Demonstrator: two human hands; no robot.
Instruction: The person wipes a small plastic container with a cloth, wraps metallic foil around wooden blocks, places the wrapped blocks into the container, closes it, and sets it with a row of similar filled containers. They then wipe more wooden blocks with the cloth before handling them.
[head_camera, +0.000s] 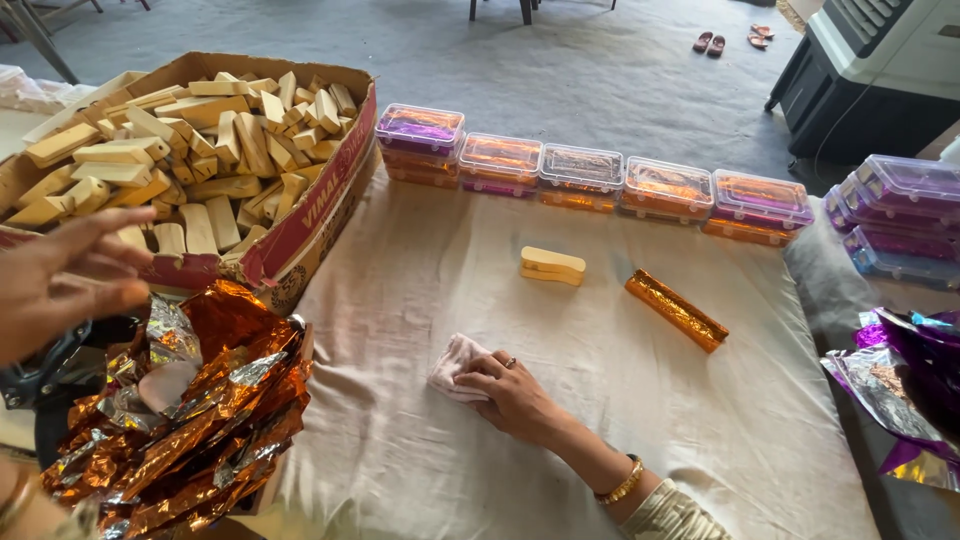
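My left hand (60, 275) hovers blurred at the left edge, fingers apart and holding nothing. It is just above a heap of crumpled orange foil sheets (190, 410) and in front of a cardboard box (310, 225) full of pale wooden blocks (200, 150). My right hand (510, 390) rests on the cream cloth-covered table (620, 420), fingers curled over a small pinkish-white rag (452, 362). Beyond it lie a pair of stacked wooden blocks (552, 265) and a foil-wrapped orange bar (677, 310).
Clear plastic boxes with orange and purple contents (590, 175) line the table's far edge. More purple-tinted boxes (900, 215) are stacked at the right, with purple foil (915, 380) below them. On the floor behind are a dark cooler unit (880, 70) and sandals (710, 42).
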